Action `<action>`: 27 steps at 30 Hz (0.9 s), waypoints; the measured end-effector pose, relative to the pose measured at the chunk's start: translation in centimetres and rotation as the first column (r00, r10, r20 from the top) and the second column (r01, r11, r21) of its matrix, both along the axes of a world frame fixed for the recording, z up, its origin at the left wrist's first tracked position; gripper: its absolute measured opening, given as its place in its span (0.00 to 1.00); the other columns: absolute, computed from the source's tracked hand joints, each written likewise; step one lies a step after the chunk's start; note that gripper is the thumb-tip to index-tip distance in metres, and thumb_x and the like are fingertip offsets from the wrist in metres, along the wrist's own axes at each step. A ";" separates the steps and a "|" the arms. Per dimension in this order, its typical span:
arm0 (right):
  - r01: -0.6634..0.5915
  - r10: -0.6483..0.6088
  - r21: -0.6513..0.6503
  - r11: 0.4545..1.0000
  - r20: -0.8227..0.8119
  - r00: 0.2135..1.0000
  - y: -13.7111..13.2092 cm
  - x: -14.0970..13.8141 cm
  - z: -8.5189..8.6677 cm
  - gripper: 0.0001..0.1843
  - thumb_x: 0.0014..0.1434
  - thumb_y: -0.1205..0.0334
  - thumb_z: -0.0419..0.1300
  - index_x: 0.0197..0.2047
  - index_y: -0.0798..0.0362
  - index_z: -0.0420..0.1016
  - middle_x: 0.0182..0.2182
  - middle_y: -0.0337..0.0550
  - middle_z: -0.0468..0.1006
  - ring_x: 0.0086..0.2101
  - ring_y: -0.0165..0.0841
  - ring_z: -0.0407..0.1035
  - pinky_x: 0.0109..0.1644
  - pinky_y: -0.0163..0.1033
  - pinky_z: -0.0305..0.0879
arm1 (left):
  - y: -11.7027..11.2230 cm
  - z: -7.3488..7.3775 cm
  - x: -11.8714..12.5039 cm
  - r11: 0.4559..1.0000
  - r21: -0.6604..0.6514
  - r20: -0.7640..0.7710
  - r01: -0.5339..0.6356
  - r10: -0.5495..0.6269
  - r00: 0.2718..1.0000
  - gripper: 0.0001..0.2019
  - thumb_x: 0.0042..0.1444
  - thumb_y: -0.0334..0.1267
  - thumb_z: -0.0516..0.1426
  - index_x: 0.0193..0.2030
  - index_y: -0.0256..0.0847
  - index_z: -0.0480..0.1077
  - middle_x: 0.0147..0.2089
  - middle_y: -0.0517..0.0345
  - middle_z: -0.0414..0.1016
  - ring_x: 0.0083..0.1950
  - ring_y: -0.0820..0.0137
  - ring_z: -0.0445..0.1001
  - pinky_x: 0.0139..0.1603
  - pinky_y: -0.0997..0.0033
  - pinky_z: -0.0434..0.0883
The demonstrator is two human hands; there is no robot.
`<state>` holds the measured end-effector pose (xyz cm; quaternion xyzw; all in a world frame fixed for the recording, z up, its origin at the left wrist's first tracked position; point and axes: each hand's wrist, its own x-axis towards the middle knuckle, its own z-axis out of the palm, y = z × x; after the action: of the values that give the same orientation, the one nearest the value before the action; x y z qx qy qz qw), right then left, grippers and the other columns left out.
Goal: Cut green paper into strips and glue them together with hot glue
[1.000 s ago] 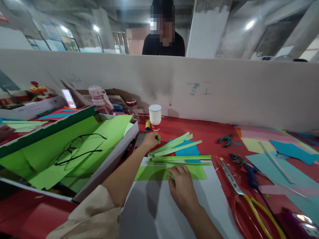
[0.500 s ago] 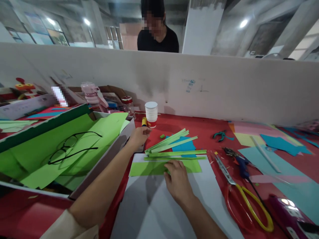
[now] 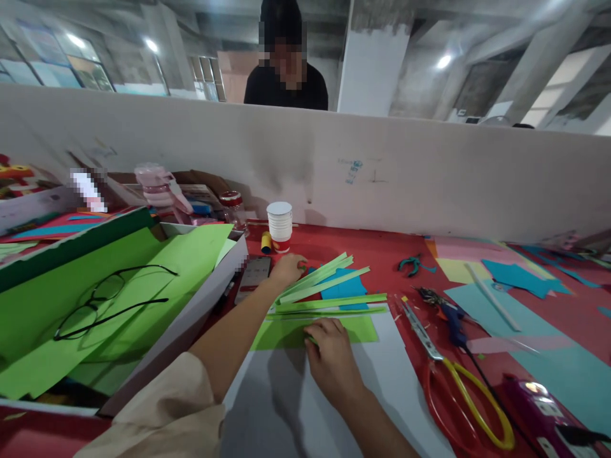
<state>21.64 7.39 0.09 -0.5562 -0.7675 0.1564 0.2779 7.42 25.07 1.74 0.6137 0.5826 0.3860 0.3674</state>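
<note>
My left hand [image 3: 287,270] reaches forward past the grey phone [image 3: 252,275], its fingers pinched at a small green paper coil [image 3: 303,267] that they partly hide. Curled over the near edge of a green paper rectangle [image 3: 279,334] is my right hand [image 3: 333,359]. A bit of green shows at its thumb and forefinger, too small to make out. Several light green paper strips [image 3: 329,303] lie fanned out just beyond, partly over a blue paper piece [image 3: 344,287]. A white board [image 3: 382,381] lies under the rectangle.
To the left stands a box [image 3: 191,321] with green sheets and eyeglasses [image 3: 98,304]. Paper cups [image 3: 279,226] and a yellow roll [image 3: 266,242] stand ahead. Scissors [image 3: 434,350], a glue gun [image 3: 453,321], pliers [image 3: 409,265] and coloured paper lie right. A person [image 3: 286,83] is behind the partition.
My left hand has moved forward and right, from beside the cups to the small green coil. My right hand stays over the green rectangle. The whole view has shifted slightly.
</note>
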 end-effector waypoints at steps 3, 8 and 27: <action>-0.009 0.009 0.004 1.000 -0.058 0.998 0.0 0.0 0.2 0.14 0.56 0.72 0.55 0.41 0.50 0.78 0.39 0.46 0.76 0.43 0.40 0.66 0.50 0.45 0.62 | -0.7 0.4 -0.2 1.000 -0.022 0.163 -0.022 0.025 0.986 0.09 0.38 0.22 0.62 0.26 0.40 0.75 0.24 0.59 0.71 0.37 0.65 0.72 0.49 0.63 0.67; 0.036 -0.025 0.019 0.999 -0.415 0.910 0.5 0.3 0.8 0.13 0.60 0.66 0.54 0.45 0.50 0.76 0.41 0.47 0.77 0.43 0.38 0.69 0.49 0.45 0.65 | -5.9 2.2 -0.6 0.998 -0.062 0.479 0.031 0.002 0.878 0.12 0.53 0.32 0.58 0.45 0.41 0.73 0.32 0.59 0.73 0.35 0.73 0.74 0.43 0.69 0.72; -0.416 -0.423 -0.365 0.833 -0.905 -0.053 0.8 0.1 2.6 0.12 0.48 0.59 0.68 0.35 0.55 0.75 0.32 0.44 0.81 0.36 0.32 0.76 0.45 0.38 0.70 | -14.1 0.5 0.9 0.990 -0.055 0.625 0.129 -0.066 0.777 0.17 0.47 0.36 0.64 0.46 0.42 0.76 0.39 0.57 0.76 0.43 0.71 0.71 0.46 0.73 0.66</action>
<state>21.76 8.22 2.65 -0.3162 -0.2310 0.7223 0.5700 8.32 10.98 2.28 0.4634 0.4139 0.5189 0.5871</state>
